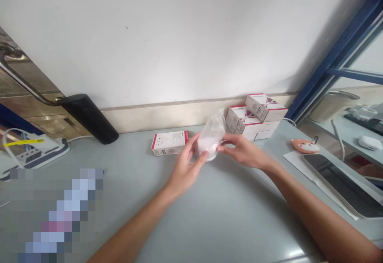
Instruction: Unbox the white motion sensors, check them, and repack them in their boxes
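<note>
Gray table [209, 227] against white wall [179, 36]. Black cylinder [91, 118] well left of the grip; single red-and-white box [169, 141] just left of it. Person's left hand [187, 163] clamped around bagged white item [211, 135], which sits right in the grip; right hand [243, 150] pinches its other side. Box stack [257, 115] just right, behind; orange case [305, 146], then dark-screened device [344, 183], farther right.

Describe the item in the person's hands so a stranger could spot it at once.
Find the grey tabletop, then look between the lone box on the left and the box stack on the right. There the left hand and right hand hold the bagged white item. Translucent plastic bunched above it sets it apart from the printed boxes.
</note>
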`<state>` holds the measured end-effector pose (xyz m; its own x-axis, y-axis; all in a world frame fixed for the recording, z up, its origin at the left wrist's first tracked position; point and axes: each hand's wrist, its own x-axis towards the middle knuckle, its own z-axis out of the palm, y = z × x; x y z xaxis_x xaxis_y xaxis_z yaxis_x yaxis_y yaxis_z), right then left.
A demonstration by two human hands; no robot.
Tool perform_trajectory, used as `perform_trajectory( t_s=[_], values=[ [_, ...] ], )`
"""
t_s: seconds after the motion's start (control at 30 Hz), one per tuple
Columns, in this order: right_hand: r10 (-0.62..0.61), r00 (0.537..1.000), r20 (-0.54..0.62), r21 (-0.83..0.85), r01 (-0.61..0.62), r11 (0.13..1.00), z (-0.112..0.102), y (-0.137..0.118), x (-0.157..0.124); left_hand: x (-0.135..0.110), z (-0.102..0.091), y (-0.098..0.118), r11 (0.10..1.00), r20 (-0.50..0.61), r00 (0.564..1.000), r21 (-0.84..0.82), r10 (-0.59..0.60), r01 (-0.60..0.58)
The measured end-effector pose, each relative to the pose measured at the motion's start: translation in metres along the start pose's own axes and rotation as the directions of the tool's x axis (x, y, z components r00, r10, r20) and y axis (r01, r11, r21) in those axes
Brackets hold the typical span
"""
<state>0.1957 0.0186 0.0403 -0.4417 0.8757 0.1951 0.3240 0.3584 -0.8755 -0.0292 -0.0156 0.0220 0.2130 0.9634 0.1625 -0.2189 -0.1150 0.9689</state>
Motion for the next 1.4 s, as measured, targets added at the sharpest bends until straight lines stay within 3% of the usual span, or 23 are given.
perform_trajectory(
  t_s=[0.13, 0.33, 0.43, 0.57, 0.73, 1.03, 1.13, 1.27, 1.33, 1.4],
  values=[
    [-0.014, 0.995, 0.101, -0.097, 0.024, 0.995, 0.001, 0.001, -0.002, 0.006, -0.009, -0.008, 0.999, -0.025, 0.999, 0.039, -0.020, 0.021],
    [0.028, 1.000, 0.003, -0.081, -0.027, 0.996, -0.003, 0.005, 0.000, 0.005, -0.016, -0.012, 0.966, 0.082, 0.994, 0.255, -0.065, 0.042],
    [0.048, 0.999, 0.022, -0.130, -0.045, 0.990, 0.000, 0.008, 0.001, 0.001, -0.013, -0.007, 0.987, 0.031, 0.999, 0.158, 0.013, -0.018],
    [0.061, 0.996, 0.062, -0.212, -0.047, 0.976, 0.003, 0.011, 0.000, 0.003, -0.011, -0.009, 0.994, 0.040, 0.999, 0.107, -0.021, 0.017],
    [0.053, 0.990, 0.134, -0.294, -0.011, 0.956, 0.001, 0.012, -0.002, 0.005, -0.019, -0.014, 0.958, 0.143, 0.985, 0.283, -0.092, 0.049],
    [0.140, 0.971, 0.195, -0.341, -0.066, 0.938, 0.005, 0.011, -0.003, 0.003, -0.027, -0.011, 0.838, 0.258, 0.963, 0.541, -0.079, -0.076],
    [0.123, 0.966, 0.229, -0.317, -0.046, 0.947, 0.008, 0.008, -0.003, 0.003, -0.022, -0.010, 0.820, 0.224, 0.973, 0.566, -0.053, -0.085],
    [0.093, 0.981, 0.169, -0.221, -0.054, 0.974, 0.008, 0.003, -0.003, 0.007, -0.017, -0.004, 0.928, 0.081, 0.996, 0.372, -0.050, 0.016],
    [0.071, 0.994, 0.083, -0.159, -0.057, 0.986, 0.008, -0.002, -0.002, 0.010, -0.016, 0.002, 0.990, 0.010, 0.998, 0.124, -0.068, 0.066],
    [0.039, 0.999, -0.024, -0.077, -0.041, 0.996, 0.008, -0.007, -0.002, 0.012, -0.015, 0.006, 0.981, 0.019, 0.991, -0.143, -0.130, 0.131]
  ],
)
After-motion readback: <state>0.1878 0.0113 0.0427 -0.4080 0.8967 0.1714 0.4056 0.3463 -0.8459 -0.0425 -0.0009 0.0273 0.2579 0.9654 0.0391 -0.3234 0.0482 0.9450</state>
